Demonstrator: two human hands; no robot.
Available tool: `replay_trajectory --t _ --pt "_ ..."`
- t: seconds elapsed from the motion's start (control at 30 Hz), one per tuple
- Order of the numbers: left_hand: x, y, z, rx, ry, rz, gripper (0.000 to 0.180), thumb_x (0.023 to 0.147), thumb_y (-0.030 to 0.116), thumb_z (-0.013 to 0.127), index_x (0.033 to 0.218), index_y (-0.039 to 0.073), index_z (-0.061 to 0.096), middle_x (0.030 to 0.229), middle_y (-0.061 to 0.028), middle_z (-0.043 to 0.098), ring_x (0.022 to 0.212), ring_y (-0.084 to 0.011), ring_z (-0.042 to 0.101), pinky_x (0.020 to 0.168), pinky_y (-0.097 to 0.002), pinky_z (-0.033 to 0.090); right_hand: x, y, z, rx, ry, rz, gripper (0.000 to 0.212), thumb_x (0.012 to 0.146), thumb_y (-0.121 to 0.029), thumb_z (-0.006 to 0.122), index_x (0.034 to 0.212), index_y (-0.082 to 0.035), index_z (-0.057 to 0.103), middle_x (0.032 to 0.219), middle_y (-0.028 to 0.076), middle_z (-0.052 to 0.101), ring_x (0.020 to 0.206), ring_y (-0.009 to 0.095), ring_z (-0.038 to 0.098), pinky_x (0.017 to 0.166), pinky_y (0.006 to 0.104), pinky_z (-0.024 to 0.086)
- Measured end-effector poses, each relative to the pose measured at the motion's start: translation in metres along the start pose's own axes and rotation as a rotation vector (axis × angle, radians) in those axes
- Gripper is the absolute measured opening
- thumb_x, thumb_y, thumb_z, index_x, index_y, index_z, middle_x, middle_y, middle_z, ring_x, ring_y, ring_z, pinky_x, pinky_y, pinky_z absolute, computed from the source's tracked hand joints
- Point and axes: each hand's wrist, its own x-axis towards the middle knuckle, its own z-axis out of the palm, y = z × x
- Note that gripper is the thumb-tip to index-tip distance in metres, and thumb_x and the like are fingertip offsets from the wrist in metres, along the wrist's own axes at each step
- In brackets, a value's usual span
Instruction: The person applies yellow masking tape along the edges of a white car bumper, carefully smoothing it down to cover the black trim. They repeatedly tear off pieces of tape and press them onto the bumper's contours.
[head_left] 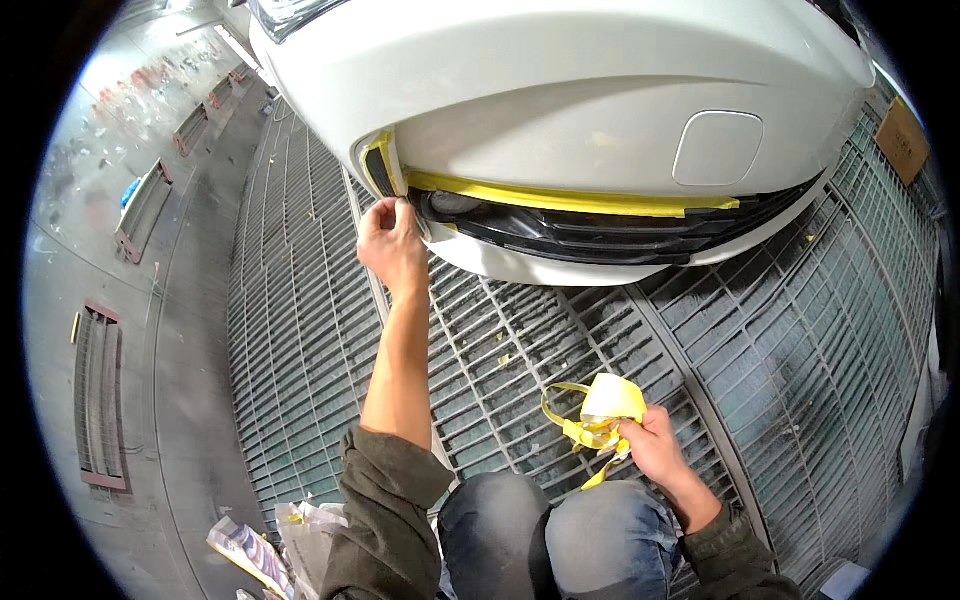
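A white car bumper (560,120) fills the upper middle. Yellow masking tape (570,196) runs along the upper edge of its black lower grille (600,232). More yellow tape borders a small dark vent (378,168) at the bumper's left corner. At the vent's lower end, my left hand (393,245) has its fingertips pinched together against the bumper edge; what they grip is hidden. My right hand (655,445), above my right knee, is closed on a crumpled bundle of yellow masking tape (612,400), with a loop and strips hanging from it.
Beneath the car is a metal grate floor (310,330) with small yellow scraps on it. A grey wall with slatted panels (100,400) stands at left. Crumpled plastic wrapping (305,535) lies by my left elbow. A brown cardboard piece (900,140) is at far right.
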Motion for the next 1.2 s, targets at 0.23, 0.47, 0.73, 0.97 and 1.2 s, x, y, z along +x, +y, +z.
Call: replay_trajectory --t 0.23,0.47,0.73,0.97,1.2 --pt "-0.007 0.008 0.002 -0.137 0.069 -0.071 0.02 0.086 0.013 0.072 0.096 -0.004 0.07 0.082 -0.005 0.069 0.071 -0.0078 0.059 0.066 -0.0205 0.048 -0.003 0.008 -0.016 0.066 0.015 -0.01 0.025 0.087 -0.001 0.048 0.103 0.007 0.065 0.091 0.002 0.067 0.081 0.008 0.059 0.071 0.0234 0.047" --pt "-0.003 0.007 0.009 0.012 0.074 -0.032 0.017 0.088 0.013 0.068 0.089 -0.004 0.068 0.075 -0.0012 0.064 0.063 -0.0057 0.052 0.058 -0.0208 0.042 -0.004 0.01 -0.026 0.085 0.028 0.036 0.025 0.084 0.001 0.048 0.102 0.006 0.065 0.094 0.002 0.067 0.083 0.009 0.06 0.074 0.0238 0.046" --pt "-0.035 0.022 0.021 0.055 -0.008 0.048 0.017 0.088 0.015 0.064 0.088 -0.002 0.066 0.073 -0.002 0.063 0.065 -0.0082 0.054 0.062 -0.0233 0.045 -0.006 0.006 -0.037 0.102 0.097 -0.035 0.027 0.084 -0.001 0.046 0.101 0.007 0.065 0.091 0.002 0.066 0.081 0.007 0.057 0.072 0.0231 0.046" --pt "-0.01 0.007 0.005 -0.101 0.069 -0.15 0.021 0.088 0.014 0.068 0.098 -0.005 0.069 0.084 -0.0088 0.069 0.07 -0.0113 0.061 0.065 -0.0238 0.049 -0.005 0.019 -0.047 0.193 0.125 -0.017 0.026 0.084 0.0 0.045 0.1 0.007 0.065 0.091 0.003 0.066 0.081 0.008 0.059 0.071 0.0231 0.046" --pt "-0.01 0.019 0.009 0.117 0.119 0.013 0.021 0.087 0.017 0.068 0.091 -0.003 0.068 0.079 -0.0081 0.068 0.066 -0.0115 0.06 0.064 -0.0248 0.049 -0.003 0.023 -0.046 0.193 0.124 -0.024 0.026 0.085 0.0 0.045 0.099 0.007 0.065 0.09 0.002 0.066 0.081 0.007 0.058 0.071 0.0229 0.046"
